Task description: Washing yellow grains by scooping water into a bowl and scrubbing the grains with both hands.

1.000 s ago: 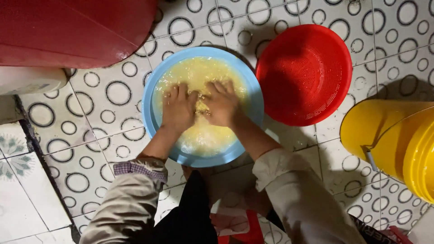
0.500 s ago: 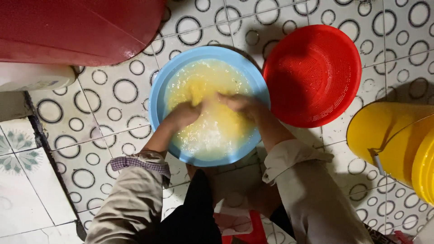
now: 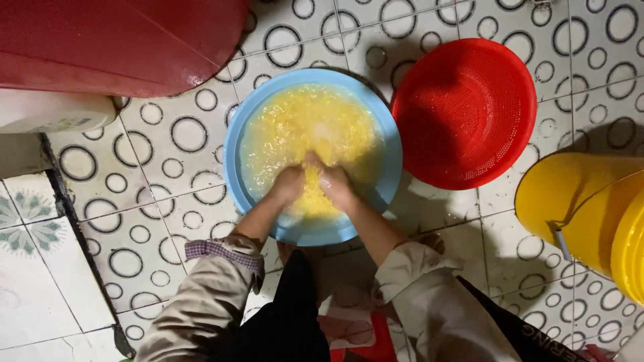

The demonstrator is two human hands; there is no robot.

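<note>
A light blue basin [image 3: 236, 149] sits on the tiled floor, filled with cloudy water and small yellow grains [image 3: 305, 124]. Both my hands are in it at the near side, pressed close together. My left hand [image 3: 288, 184] and my right hand [image 3: 333, 184] cup a heap of the wet yellow grains between them, fingers curled around it. My sleeves are pushed up above the wrists.
A red perforated strainer bowl [image 3: 464, 110] lies right of the basin, touching its rim. A yellow bucket [image 3: 583, 208] stands at the right edge. A large red tub [image 3: 114, 40] fills the top left, with a white container [image 3: 54, 112] beneath it.
My hands have drawn back from the middle of the basin to its near side and closed together around a heap of grains. The view has shifted slightly.
</note>
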